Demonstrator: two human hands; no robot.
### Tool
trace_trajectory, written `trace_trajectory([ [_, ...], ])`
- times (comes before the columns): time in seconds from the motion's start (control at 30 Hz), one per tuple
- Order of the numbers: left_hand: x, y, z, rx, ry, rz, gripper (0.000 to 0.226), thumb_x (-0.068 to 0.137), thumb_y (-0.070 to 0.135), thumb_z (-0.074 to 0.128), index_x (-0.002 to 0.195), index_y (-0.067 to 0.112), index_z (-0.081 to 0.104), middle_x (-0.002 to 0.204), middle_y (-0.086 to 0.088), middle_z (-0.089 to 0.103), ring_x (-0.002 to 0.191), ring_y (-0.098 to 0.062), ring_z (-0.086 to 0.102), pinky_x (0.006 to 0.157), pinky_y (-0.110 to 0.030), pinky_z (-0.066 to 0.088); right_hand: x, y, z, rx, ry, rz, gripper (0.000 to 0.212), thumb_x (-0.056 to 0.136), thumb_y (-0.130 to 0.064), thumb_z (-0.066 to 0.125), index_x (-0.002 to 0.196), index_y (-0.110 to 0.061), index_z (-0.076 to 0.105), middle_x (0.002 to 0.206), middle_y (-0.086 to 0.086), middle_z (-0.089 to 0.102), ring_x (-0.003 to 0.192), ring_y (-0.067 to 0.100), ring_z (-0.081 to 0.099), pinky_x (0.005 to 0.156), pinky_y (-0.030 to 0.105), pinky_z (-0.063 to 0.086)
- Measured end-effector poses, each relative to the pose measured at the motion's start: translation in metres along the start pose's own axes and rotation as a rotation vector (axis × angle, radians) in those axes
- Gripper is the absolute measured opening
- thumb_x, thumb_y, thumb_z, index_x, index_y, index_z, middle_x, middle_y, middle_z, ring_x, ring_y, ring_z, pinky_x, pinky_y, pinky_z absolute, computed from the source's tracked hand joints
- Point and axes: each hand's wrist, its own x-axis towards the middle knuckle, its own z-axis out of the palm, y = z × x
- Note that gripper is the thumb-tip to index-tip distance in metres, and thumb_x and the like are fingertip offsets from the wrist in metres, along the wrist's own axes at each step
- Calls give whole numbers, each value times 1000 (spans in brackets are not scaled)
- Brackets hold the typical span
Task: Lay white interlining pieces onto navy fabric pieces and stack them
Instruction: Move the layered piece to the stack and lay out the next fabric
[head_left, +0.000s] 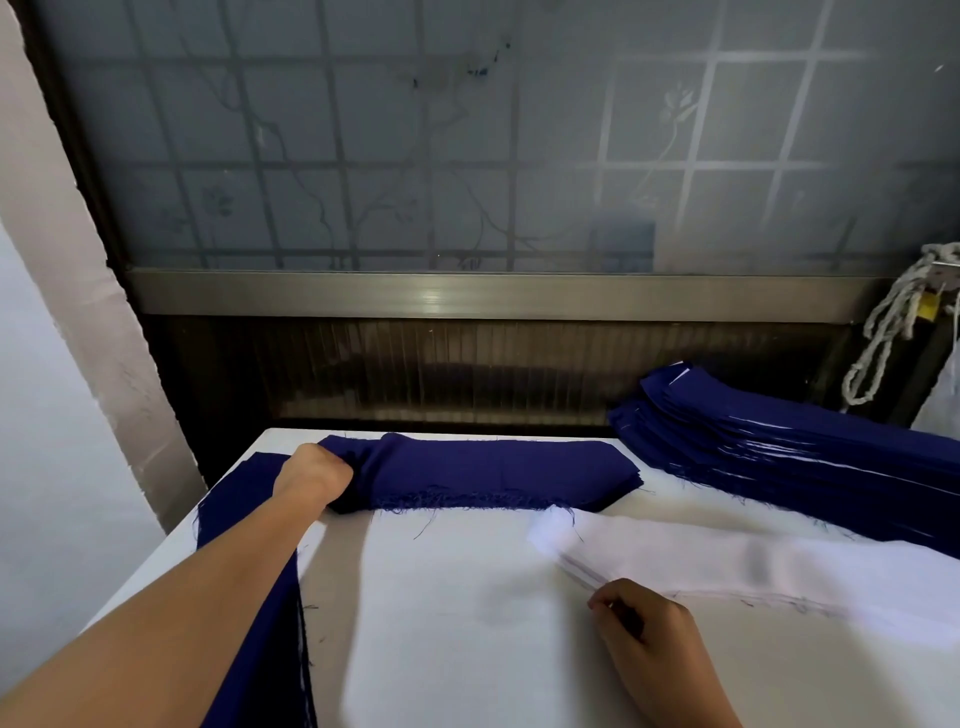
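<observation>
Now gripping navy and pinching white, ready for pairing.
The left hand (314, 475) is clutching the left end of the navy fabric pile (498, 475), which is lying left-to-right along the table's (457, 649) far edge. The right hand (644, 629) is pinching the white interlining strip (779, 566), which is running from centre out to the right. Frayed threads could be snagging and dragging several navy layers along together.

The left arm (208, 582) stretches forward, left hand (314, 475) gripping navy fabric (493, 473); the right hand (644, 629), nearer, pinches white interlining (753, 566).
</observation>
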Motion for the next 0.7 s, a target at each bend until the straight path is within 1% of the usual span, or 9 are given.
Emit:
trace_trajectory([
  [0.07, 1, -3, 0, -75, 26, -8, 13, 89, 24, 72, 93, 12, 67, 82, -8, 63, 70, -24, 56, 58, -32, 42, 0, 0, 0, 9, 1, 1, 26, 82, -8, 69, 70, -31, 68, 55, -5, 58, 52, 8, 50, 53, 15, 38],
  [0.13, 2, -5, -2, -225, 85, -18, 20, 82, 26, 80, 96, 16, 69, 95, -8, 68, 82, -25, 60, 69, -36, 48, 1, 0, 0, 5, 0, 2, 26, 82, -9, 69, 70, -31, 68, 57, -4, 60, 54, 8, 52, 54, 15, 39],
  [0.23, 6, 4, -13, -436, 163, 30, 36, 81, 18, 81, 115, 14, 69, 113, -10, 69, 103, -30, 63, 92, -41, 52, 0, 0, -1, 3, 1, 3, 26, 82, -9, 69, 70, -32, 68, 56, -6, 59, 54, 7, 51, 54, 14, 39],
  [0.3, 8, 16, -22, -502, 191, 100, 45, 83, 15, 79, 126, 13, 66, 120, -12, 67, 110, -31, 62, 98, -41, 51, 1, 0, -1, -1, -2, 4, 26, 81, -9, 69, 69, -32, 67, 54, -9, 57, 55, 7, 52, 55, 14, 40],
  [0.37, 9, 29, -28, -516, 207, 157, 49, 83, 16, 79, 130, 14, 63, 124, -11, 65, 114, -30, 61, 100, -40, 50, 1, 0, -1, -6, -4, 5, 26, 81, -9, 69, 70, -33, 67, 54, -11, 57, 56, 7, 52, 55, 14, 40],
  [0.47, -1, 44, -29, -588, 130, 201, 50, 83, 15, 80, 129, 15, 62, 120, -8, 67, 113, -28, 62, 98, -41, 53, 1, 0, -1, -8, -2, 6, 27, 81, -8, 70, 69, -33, 67, 55, -13, 58, 57, 7, 53, 56, 14, 40],
  [0.57, -35, 54, -19, -650, -58, 314, 43, 81, 11, 81, 121, 17, 67, 105, -6, 70, 99, -24, 67, 90, -40, 57, 1, 0, 0, -7, 4, 9, 26, 81, -8, 70, 70, -31, 68, 55, -15, 58, 57, 5, 54, 56, 13, 40],
  [0.63, -68, 53, -2, -620, -156, 435, 33, 79, 11, 82, 109, 20, 72, 94, -4, 71, 88, -21, 69, 83, -29, 56, 1, 0, 0, -10, 6, 5, 26, 81, -7, 70, 70, -30, 68, 56, -13, 58, 57, 6, 53, 56, 14, 40],
  [0.7, -104, 44, 16, -521, -127, 620, 16, 79, 16, 83, 91, 24, 76, 77, 7, 67, 73, -9, 64, 70, -13, 46, 1, 0, 0, -7, 2, 9, 26, 81, -7, 70, 70, -31, 68, 57, -13, 59, 57, 6, 53, 56, 14, 40],
])
